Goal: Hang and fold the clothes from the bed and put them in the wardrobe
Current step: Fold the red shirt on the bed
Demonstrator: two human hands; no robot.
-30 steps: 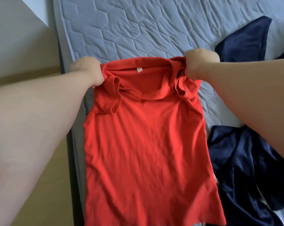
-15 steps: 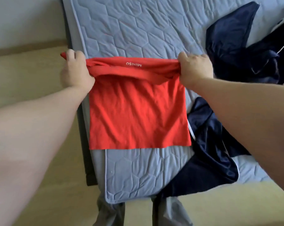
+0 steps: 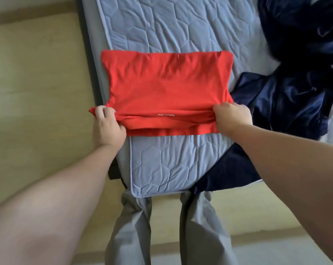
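A red polo shirt point(image 3: 165, 83) lies folded in half on the corner of the blue-grey quilted mattress point(image 3: 162, 161). Its near edge shows small white lettering. My left hand point(image 3: 107, 127) grips the shirt's near left corner at the mattress edge. My right hand point(image 3: 231, 116) grips the near right corner. Both hands hold the folded layers down near the bed's foot.
Dark navy clothes point(image 3: 288, 96) lie heaped to the right of the shirt and drape over the mattress's near edge point(image 3: 225, 176). My grey trouser legs point(image 3: 131, 226) stand against the bed's foot. Beige floor point(image 3: 37, 83) lies to the left.
The shirt went from hanging at full length to being folded in half on the mattress. My hands carried its collar end toward me, down onto the lower half.
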